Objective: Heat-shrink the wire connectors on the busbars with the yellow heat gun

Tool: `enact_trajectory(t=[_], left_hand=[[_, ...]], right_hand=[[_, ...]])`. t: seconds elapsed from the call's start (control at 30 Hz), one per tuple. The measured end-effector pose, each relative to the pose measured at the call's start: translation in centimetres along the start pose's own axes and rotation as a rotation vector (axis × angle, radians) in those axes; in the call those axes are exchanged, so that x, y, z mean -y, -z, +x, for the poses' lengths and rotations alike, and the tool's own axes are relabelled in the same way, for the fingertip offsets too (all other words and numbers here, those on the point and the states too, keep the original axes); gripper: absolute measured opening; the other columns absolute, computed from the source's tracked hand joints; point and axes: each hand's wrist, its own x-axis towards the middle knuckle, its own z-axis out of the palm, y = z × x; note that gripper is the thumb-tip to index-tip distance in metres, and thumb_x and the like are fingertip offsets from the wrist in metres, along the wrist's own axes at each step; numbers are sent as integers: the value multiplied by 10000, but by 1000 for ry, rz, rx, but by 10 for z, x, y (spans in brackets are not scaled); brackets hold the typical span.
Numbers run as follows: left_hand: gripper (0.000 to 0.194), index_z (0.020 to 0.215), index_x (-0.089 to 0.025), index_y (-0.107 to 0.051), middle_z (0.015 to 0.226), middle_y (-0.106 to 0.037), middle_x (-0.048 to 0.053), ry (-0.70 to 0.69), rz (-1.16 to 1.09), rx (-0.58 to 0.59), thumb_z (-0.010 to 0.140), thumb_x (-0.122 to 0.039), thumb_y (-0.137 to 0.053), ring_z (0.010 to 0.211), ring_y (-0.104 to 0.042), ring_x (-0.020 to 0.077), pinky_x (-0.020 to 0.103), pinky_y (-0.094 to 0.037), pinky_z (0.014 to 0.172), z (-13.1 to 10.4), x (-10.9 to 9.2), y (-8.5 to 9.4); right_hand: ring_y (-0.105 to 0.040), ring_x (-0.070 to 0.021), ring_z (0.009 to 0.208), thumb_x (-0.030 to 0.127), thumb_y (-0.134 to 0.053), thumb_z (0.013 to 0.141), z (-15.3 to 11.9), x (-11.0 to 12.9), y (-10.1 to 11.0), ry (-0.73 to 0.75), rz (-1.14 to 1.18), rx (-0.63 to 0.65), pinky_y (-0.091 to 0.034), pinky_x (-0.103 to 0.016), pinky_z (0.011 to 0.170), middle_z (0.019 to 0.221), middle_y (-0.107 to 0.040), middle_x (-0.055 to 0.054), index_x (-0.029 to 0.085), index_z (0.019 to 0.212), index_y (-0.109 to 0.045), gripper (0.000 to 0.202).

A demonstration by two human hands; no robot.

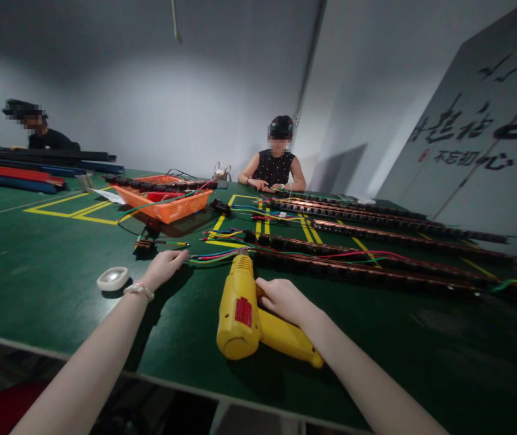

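My left hand [166, 268] is closed on the ends of a bundle of coloured wires [215, 256]. The wires run right into a long black and copper bar [358, 270] lying on the green table. My right hand [285, 297] grips the handle of a yellow heat gun [239, 311], which has a red label on its body. Its nozzle points away from me, close to where the wires meet the bar. A white roll of tape [113, 278] lies left of my left wrist.
Further bars with wires [376, 232] lie beyond on the green table [186, 338]. An orange basket [163, 208] stands at back left. A co-worker [276, 166] sits across; another person [52, 139] is at far left, by long red and blue strips [18, 172].
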Motion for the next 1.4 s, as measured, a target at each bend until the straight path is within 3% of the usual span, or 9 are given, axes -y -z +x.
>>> enact_trajectory(t=[0.2,0.57,0.9,1.23,1.4], left_hand=[[567,603,-167,-592,568,-577,25,4,3,3,806,-635,-344,552,-475,156,255,-296,542,0,-2,0],[558,500,-183,-482,491,-498,11,-27,14,-39,804,-628,-336,514,-436,141,259,-282,544,3,-4,1],[549,510,-182,-495,520,-535,18,-55,34,-56,820,-600,-319,537,-458,147,260,-278,549,4,-2,-1],[582,603,-158,-596,595,-590,25,-29,47,-40,797,-629,-313,604,-492,163,246,-291,553,8,2,-3],[593,655,-135,-627,638,-616,32,34,-18,-60,760,-645,-344,679,-523,187,238,-338,598,11,7,0]], right_hand=[[-631,-185,804,209,-461,879,-14,-14,4,-60,-7,11,-367,-258,665,897,-676,-60,190,1006,-536,148],[-630,-202,860,223,-497,844,-8,-4,3,-97,-23,23,-375,-266,685,932,-683,-70,188,1033,-568,205],[-618,-168,810,324,-530,851,24,39,-4,-54,-18,39,-464,-328,720,940,-664,-60,151,991,-612,236],[-657,-237,867,315,-506,773,53,99,-4,134,44,-9,-447,-303,674,958,-701,-102,192,951,-647,258],[-656,-241,873,327,-489,768,62,109,-9,176,87,-28,-451,-308,663,963,-699,-102,189,928,-642,260]])
